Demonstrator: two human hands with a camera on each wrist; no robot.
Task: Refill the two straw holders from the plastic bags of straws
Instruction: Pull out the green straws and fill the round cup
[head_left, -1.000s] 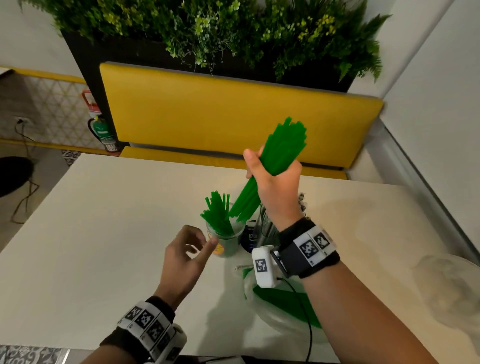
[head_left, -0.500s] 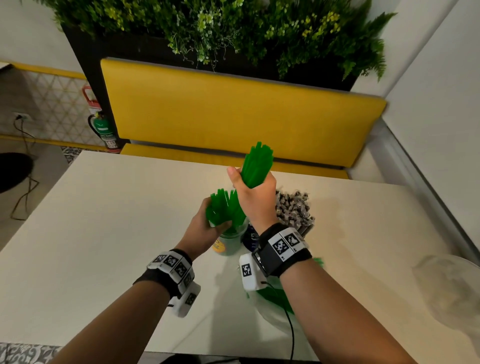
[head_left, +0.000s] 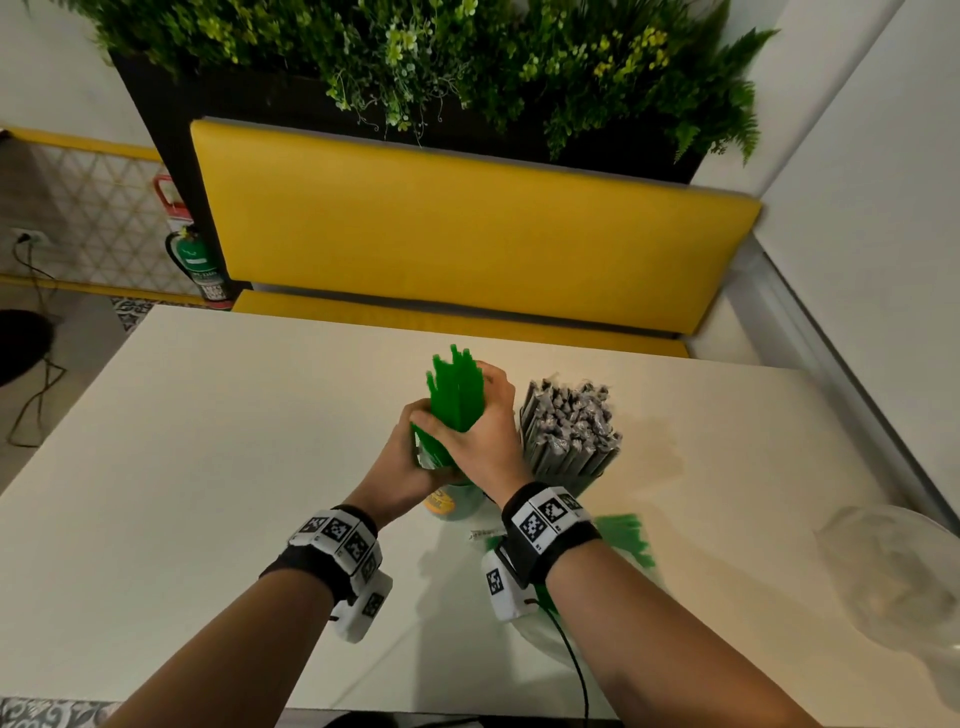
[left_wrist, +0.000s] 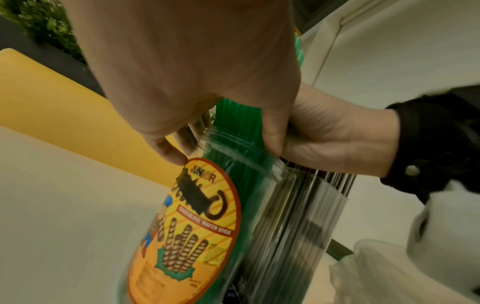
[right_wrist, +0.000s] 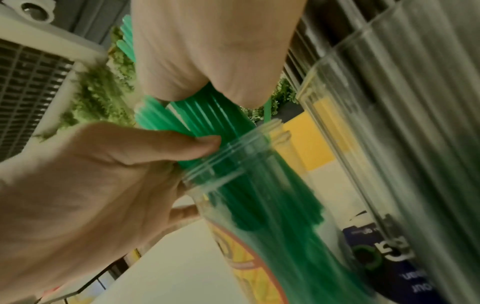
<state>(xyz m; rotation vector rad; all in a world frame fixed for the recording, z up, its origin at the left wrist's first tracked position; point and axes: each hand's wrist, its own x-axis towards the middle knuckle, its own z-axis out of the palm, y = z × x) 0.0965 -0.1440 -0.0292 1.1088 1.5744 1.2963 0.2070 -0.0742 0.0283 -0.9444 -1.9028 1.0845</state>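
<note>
From the head camera, a bundle of green straws (head_left: 457, 395) is seen clasped in the right hand (head_left: 480, 441), the fingers curled round its middle, with the lower ends already inside the clear jar (head_left: 452, 506) at the centre of the table (head_left: 208, 467). The left hand (head_left: 400, 462) is wrapped about the jar's neck at 9 o'clock of the bundle, steadying it. At 3 o'clock of the jar, touching or nearly so, a second holder (head_left: 569, 467) is packed tight with grey paper-wrapped straws (head_left: 566, 415) and is judged filled. A plastic bag (head_left: 623, 540) with green straws left in it lies at 5 o'clock, partly behind the right wrist; a crumpled clear bag (head_left: 893, 577) lies well apart at 4 o'clock. The task is judged well past halfway: one holder done, the green one being loaded, more stock left in the bag.

From the left wrist, the left hand (left_wrist: 182, 72) is seen with fingertips (left_wrist: 168, 152) pressed at the threaded rim of the jar (left_wrist: 233, 195), above its orange wafer-stick label (left_wrist: 192, 222). The straws (left_wrist: 233, 115) stand upright in the mouth, thin, translucent, ridged with light. The right hand (left_wrist: 337, 131) closes on them at 3 o'clock.

From the right wrist, the right hand (right_wrist: 207, 51) is seen gripping the bundle (right_wrist: 207, 115) from 12 o'clock; the left thumb (right_wrist: 182, 144) lies across the straws just at the rim (right_wrist: 233, 152). Inside the jar the straws fan out slightly, not yet settled. The ribbed second holder (right_wrist: 389, 123) stands at 3 o'clock.
</note>
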